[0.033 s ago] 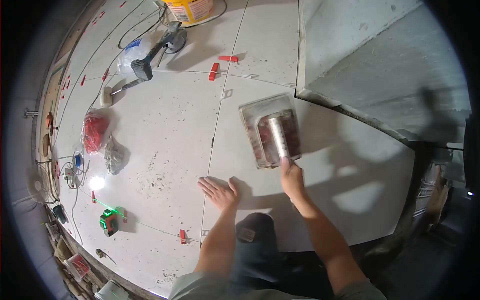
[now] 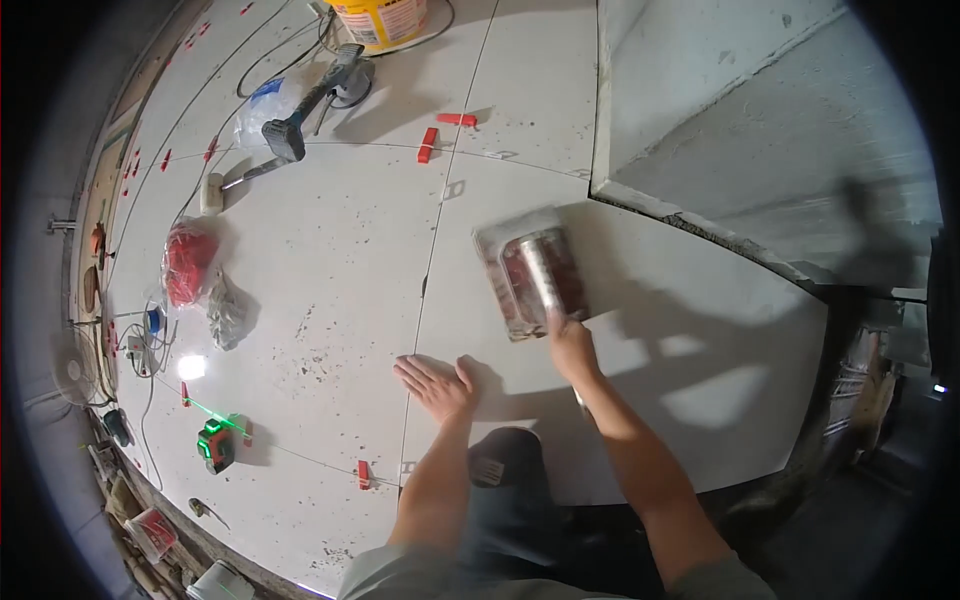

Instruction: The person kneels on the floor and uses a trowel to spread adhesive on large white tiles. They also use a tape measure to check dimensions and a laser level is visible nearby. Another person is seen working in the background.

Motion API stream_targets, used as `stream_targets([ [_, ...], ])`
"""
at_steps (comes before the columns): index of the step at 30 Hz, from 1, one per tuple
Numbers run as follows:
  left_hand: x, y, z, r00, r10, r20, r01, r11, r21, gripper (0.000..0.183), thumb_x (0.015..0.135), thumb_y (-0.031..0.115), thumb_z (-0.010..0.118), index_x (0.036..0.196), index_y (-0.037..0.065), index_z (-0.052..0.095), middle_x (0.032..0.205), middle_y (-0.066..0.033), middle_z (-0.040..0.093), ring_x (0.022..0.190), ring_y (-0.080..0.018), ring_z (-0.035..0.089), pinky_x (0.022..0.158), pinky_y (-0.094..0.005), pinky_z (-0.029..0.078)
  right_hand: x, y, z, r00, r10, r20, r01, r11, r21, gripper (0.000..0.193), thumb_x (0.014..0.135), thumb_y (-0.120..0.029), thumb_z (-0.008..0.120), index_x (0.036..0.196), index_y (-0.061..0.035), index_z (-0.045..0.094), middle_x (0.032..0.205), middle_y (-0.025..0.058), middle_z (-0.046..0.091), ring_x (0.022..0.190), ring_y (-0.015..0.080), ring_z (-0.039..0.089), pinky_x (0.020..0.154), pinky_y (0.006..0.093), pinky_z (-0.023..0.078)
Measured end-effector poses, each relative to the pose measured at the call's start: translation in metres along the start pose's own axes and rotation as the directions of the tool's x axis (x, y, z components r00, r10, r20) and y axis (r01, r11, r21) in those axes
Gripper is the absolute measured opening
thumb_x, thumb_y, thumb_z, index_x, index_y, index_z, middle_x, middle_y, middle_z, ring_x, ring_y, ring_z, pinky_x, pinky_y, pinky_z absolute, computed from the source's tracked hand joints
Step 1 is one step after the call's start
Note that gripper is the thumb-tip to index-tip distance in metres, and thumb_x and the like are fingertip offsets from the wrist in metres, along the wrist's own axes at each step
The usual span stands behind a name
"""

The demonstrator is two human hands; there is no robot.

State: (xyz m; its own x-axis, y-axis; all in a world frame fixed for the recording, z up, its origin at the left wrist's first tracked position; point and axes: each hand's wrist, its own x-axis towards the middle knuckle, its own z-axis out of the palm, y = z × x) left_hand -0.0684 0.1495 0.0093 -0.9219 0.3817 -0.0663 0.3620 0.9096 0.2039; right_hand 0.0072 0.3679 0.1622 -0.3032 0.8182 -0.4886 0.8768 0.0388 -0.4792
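Observation:
My right hand [image 2: 573,350] is closed around the handle of a flat rectangular tool [image 2: 560,285], blurred by motion. It has a clear-looking rim, a reddish middle and a pale cylinder along its top. The tool is over the large light floor tile [image 2: 650,380] on the right; whether it touches the tile I cannot tell. My left hand [image 2: 438,393] lies flat on the floor with fingers spread, its fingertips reaching across the seam between two tiles. Just below it shows my knee [image 2: 508,460].
Red levelling wedges [image 2: 427,146] sit along the seams. At left are a laser level [image 2: 215,446] casting a green line, a bagged red bundle [image 2: 190,262], a white-headed mallet [image 2: 212,194] and a grey suction tool [image 2: 284,138]. A yellow bucket [image 2: 380,22] stands far off; a concrete block [image 2: 700,120] rises at right.
My right hand and the rectangular tool have shifted slightly left and a little nearer to me. My left hand stays in place on the floor.

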Motion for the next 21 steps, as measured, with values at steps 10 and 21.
stream_targets([
  [10, 0.003, 0.001, -0.009, 0.999, 0.018, 0.044, -0.018, 1.0, -0.01, 0.098, 0.097, 0.056, 0.042, 0.151, -0.018, 0.008, 0.158, -0.04, 0.009, 0.151, -0.0511, 0.006, 0.124, -0.0542, 0.007, 0.017, 0.026, 0.021, 1.0, -0.019, 0.022, 0.018, 0.997, 0.071, 0.065, 0.103, -0.051, 0.043, 0.089, 0.006, 0.07, 0.086, 0.03, 0.069, 0.088, 0.0523, 0.065, 0.078, 0.0531, 0.052],
  [21, 0.008, -0.006, -0.019, 0.992, -0.066, 0.109, 0.083, 0.983, -0.162, 0.099, 0.092, 0.055, 0.051, 0.151, -0.017, 0.017, 0.159, -0.0368, 0.016, 0.151, -0.0493, 0.012, 0.123, -0.0547, 0.01, 0.055, 0.054, 0.069, 0.991, -0.128, -0.046, 0.125, 0.99, -0.059, 0.079, 0.103, -0.058, 0.038, 0.085, 0.0142, 0.065, 0.081, 0.0367, 0.064, 0.087, 0.0535, 0.063, 0.075, 0.0546, 0.047],
])
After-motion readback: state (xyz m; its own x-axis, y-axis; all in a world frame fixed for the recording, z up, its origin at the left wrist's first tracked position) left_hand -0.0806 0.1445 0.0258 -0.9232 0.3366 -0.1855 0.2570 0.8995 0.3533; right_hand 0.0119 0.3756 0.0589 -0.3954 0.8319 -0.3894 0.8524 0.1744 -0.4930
